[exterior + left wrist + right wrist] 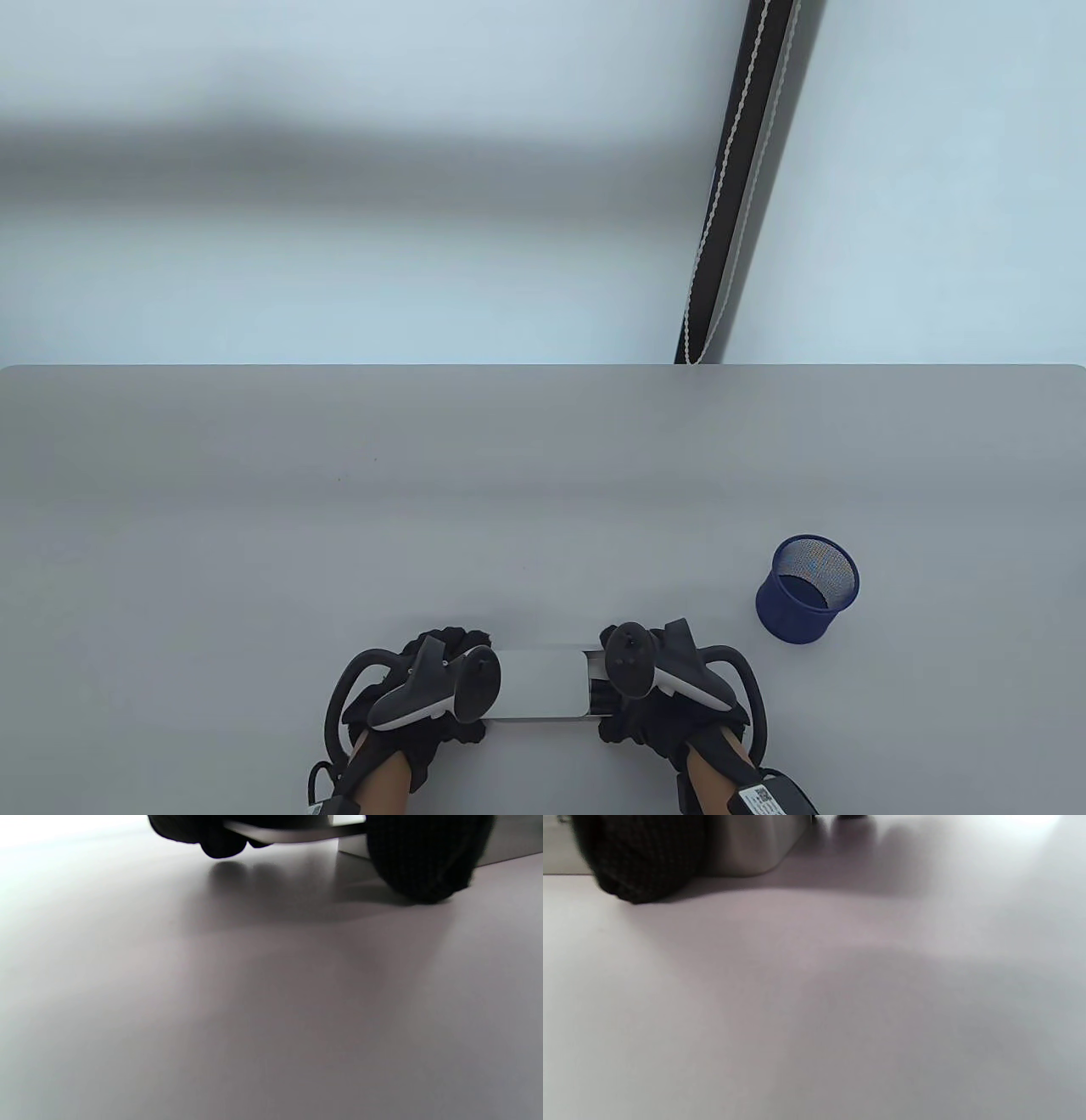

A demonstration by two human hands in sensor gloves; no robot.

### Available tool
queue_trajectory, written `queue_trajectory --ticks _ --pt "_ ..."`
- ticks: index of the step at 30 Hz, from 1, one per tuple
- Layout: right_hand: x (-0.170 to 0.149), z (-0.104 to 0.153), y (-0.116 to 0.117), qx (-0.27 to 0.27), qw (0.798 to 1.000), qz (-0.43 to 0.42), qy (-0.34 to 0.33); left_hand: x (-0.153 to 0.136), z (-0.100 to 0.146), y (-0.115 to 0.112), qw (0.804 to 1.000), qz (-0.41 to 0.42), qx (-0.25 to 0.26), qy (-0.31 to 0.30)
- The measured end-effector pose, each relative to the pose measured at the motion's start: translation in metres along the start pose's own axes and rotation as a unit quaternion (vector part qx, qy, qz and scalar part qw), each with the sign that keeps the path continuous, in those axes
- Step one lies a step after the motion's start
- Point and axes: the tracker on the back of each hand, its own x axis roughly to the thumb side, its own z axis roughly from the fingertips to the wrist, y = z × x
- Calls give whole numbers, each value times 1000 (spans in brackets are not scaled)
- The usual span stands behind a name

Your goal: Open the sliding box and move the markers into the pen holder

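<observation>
A flat white sliding box lies near the table's front edge, between my two hands. My left hand grips its left end; its gloved thumb and fingers wrap the box's edges. My right hand holds the right end, where the inner tray sticks out a little and dark markers show in the gap. Its thumb presses against the box side. The blue mesh pen holder stands upright to the right of the box, with no marker visible in it.
The grey table stretches far behind the box. A black pole with a white cord rises behind the table's far edge at the right.
</observation>
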Motion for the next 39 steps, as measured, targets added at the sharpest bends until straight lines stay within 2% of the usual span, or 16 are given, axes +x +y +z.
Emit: queue_trajectory --ticks 23,35,39 --pt "-3 0 0 18 1000 -12 2 -17 5 1 998 -12 -48 36" --pt "-3 0 0 32 999 -20 2 -22 6 -1 998 -5 -52 41" --pt "-2 1 -6 52 998 -19 -10 -22 6 -1 998 -6 -52 41"
